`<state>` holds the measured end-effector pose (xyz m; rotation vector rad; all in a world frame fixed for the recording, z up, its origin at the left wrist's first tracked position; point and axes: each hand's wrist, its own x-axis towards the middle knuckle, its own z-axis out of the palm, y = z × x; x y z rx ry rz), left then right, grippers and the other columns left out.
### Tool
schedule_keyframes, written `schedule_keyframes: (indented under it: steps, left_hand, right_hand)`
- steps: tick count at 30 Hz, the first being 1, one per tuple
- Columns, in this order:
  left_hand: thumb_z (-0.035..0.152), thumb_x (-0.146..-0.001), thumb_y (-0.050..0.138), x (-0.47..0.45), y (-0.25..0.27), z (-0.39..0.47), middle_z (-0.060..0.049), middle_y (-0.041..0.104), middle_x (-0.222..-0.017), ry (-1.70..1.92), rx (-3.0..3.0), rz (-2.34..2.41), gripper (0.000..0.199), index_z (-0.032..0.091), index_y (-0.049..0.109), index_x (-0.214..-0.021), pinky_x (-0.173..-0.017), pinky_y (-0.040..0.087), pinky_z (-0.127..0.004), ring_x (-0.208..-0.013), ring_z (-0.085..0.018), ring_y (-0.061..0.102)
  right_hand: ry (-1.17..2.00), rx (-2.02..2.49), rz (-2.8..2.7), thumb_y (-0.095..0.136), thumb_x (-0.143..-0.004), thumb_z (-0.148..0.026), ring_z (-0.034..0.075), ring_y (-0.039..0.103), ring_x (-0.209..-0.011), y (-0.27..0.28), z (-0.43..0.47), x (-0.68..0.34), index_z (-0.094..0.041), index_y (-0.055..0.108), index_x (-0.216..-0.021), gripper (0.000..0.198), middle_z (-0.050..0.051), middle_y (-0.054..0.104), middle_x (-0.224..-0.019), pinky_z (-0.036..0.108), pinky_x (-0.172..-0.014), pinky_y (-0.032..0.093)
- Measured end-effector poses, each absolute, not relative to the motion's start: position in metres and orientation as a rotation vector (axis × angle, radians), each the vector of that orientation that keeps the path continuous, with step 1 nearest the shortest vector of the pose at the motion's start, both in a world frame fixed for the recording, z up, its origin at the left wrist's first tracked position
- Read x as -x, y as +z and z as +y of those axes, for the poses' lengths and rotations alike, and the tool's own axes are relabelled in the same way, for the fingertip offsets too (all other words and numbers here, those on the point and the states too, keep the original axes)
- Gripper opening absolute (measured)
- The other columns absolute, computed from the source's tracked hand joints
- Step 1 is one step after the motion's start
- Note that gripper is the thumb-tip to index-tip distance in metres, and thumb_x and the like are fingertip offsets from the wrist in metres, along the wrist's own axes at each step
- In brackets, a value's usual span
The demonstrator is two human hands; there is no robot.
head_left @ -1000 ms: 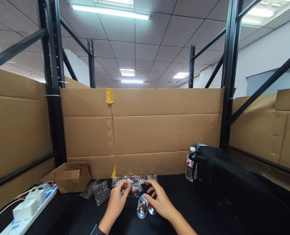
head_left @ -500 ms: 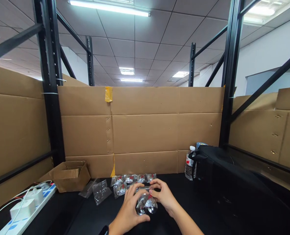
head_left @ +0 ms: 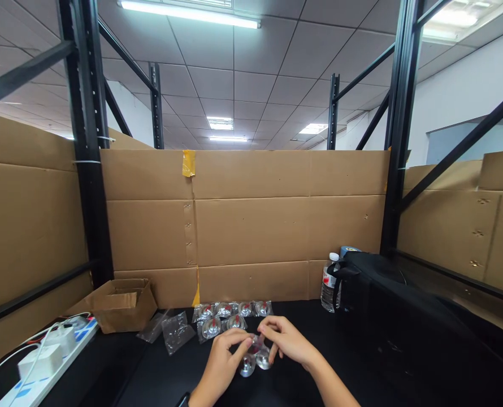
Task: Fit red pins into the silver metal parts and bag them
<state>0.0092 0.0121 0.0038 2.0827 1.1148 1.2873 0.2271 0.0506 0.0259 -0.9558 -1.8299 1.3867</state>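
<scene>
Shiny silver round pieces (head_left: pixel 247 366) rest on the black table between my hands, close to me. A small piece with a red mark (head_left: pixel 256 342) is partly hidden by my fingers. At its left side my left hand (head_left: pixel 226 355) is closed in a pinch, fingertips against this piece. My right hand (head_left: pixel 289 341) is also pinched, thumb and index together just above it; what lies between them is too small to make out. Just beyond my hands, several similar silver pieces with red marks (head_left: pixel 211 327) lie in clear plastic bags, in two rows.
Crumpled clear plastic bags (head_left: pixel 177 332) lie left of the rows, near an open cardboard box (head_left: pixel 124 305). A white power strip (head_left: pixel 60 370) with plugs stands at far left. On the right are a water bottle (head_left: pixel 328 285) and a large black bag (head_left: pixel 399 322). Cardboard walls (head_left: pixel 251 226) enclose the table.
My hands, spread around the silver pieces before, have closed into pinches. The left hand has drawn its thumb in, and a bagged piece in the nearer row now shows.
</scene>
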Motion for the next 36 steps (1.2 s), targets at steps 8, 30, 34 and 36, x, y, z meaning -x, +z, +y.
schedule_keyframes:
  steps: [8,30,34,36]
  left_hand:
    - [0.05,-0.096,0.058,-0.001,-0.007,0.024,-0.009,0.077,-0.11,1.423,-1.893,1.161,0.035,0.023,0.078,-0.107,-0.093,0.055,-0.034,-0.102,-0.025,0.07]
    - [0.032,-0.089,0.054,0.15,-0.017,0.06,-0.008,0.074,-0.106,1.525,-1.5,2.236,0.043,0.022,0.043,-0.13,-0.077,0.052,-0.035,-0.081,-0.025,0.073]
    - [0.025,-0.087,0.058,0.141,-0.018,0.051,-0.018,0.059,-0.132,1.362,-1.553,2.749,0.053,0.017,0.043,-0.137,-0.088,0.047,-0.043,-0.112,-0.034,0.06]
    - [0.024,-0.087,0.059,0.127,-0.013,0.046,-0.02,0.046,-0.145,1.393,-1.533,2.944,0.061,0.018,0.039,-0.144,-0.095,0.043,-0.05,-0.124,-0.038,0.05]
  right_hand:
    - [0.966,0.987,-1.936,0.071,-0.08,-0.037,0.015,0.062,-0.058,0.022,0.047,-0.217,-0.018,0.075,-0.08,0.019,0.002,0.071,-0.068,0.023,-0.053,0.043]
    - [0.86,1.032,-1.793,0.062,-0.081,-0.025,0.012,0.056,-0.054,0.009,0.055,-0.208,-0.017,0.067,-0.084,0.01,0.001,0.066,-0.076,0.023,-0.054,0.04]
    - [0.777,1.051,-1.794,0.06,-0.08,-0.021,0.011,0.055,-0.056,0.008,0.054,-0.208,-0.018,0.067,-0.089,0.011,0.001,0.067,-0.085,0.024,-0.057,0.042]
    - [0.753,1.026,-1.789,0.06,-0.08,-0.02,0.01,0.056,-0.059,0.007,0.055,-0.209,-0.019,0.066,-0.092,0.013,0.002,0.065,-0.095,0.024,-0.06,0.045]
